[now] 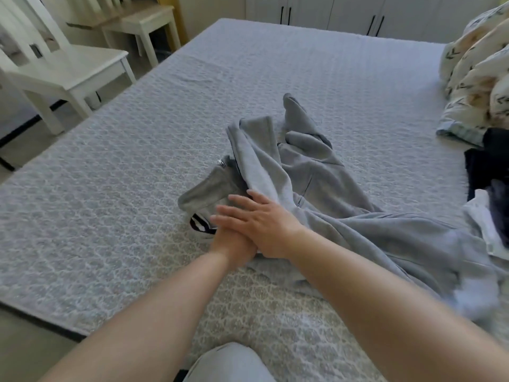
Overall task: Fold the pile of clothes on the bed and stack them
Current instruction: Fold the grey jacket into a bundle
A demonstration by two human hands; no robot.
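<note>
A hooded jacket (pixel 316 188) lay spread on the middle of the bed (pixel 110 166). A pile of clothes (pixel 487 194) sat at the bed's right edge, just before a bunched duvet (pixel 479 73). Left of the bed stood a chair (pixel 63 67), with a stool (pixel 143 23) behind it. Cupboards (pixel 358 12) lined the wall beyond the bed.

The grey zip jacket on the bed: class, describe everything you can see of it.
The grey zip jacket looks like soft fleecy cotton. It lies unfolded and rumpled on the bed, with a metal zip pull at its collar. The right hand rests flat on it, fingers straight, above the left hand, half hidden at its edge.
</note>
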